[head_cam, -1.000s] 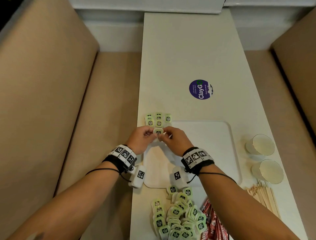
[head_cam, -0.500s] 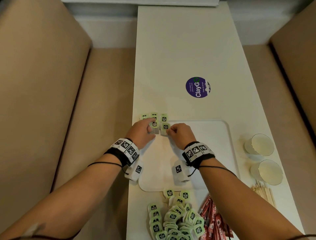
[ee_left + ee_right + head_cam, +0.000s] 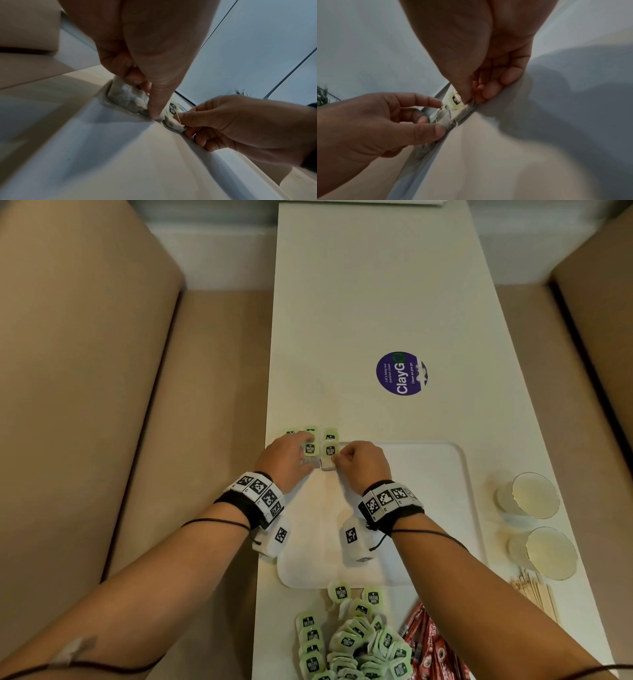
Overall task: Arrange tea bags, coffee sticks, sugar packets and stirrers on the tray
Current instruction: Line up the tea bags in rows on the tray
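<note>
At the far left corner of the white tray, a tea bag is pinched by the right hand — thumb and forefinger closed on its edge. The neighbouring tea bag is touched by the left hand, fingers loosely extended — nothing is gripped.

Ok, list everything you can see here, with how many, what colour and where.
Tray: one, white, mid table.
Placed tea bags: about six, green tags, tray's far left corner.
Loose tea bags: a heap, near edge.
Coffee sticks: several, red, right of heap.
Stirrers: a bundle, wooden, right edge.
Cups: two, clear, right of tray.
Sticker: one, purple, far table.
Left hand: touching a placed bag.
Right hand: pinching a placed bag.
</note>
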{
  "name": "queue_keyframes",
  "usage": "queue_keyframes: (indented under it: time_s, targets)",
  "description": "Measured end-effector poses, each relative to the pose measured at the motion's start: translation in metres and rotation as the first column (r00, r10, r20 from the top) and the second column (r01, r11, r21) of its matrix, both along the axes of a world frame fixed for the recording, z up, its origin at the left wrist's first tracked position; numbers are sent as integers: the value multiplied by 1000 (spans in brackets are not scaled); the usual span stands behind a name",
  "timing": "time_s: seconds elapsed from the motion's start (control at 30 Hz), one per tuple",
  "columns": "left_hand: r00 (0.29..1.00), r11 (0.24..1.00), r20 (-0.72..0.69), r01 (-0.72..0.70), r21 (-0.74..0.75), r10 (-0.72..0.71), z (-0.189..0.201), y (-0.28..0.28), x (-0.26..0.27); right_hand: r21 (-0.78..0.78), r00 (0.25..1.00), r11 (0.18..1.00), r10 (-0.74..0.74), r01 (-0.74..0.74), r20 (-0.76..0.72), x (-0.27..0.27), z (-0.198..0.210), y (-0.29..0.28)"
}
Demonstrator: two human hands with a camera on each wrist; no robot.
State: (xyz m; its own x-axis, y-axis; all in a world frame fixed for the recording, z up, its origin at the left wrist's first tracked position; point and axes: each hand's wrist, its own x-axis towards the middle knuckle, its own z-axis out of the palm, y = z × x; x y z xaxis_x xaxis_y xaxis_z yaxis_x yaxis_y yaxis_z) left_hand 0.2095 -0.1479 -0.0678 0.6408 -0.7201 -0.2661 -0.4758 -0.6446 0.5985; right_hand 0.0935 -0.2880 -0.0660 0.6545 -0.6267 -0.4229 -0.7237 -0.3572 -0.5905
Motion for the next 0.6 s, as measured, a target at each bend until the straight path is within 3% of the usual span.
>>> queue_keyframes:
  time_s: [0.4,0.6]
  targets:
    - [990,991,-47,-136,-7,135,2,33,9,5,994,994,106,-106,34,-8,-3,7]
    - [972,976,-106,-215,-36,211,4,39,10,67,999,998,-9,5,49,1,-8,-1]
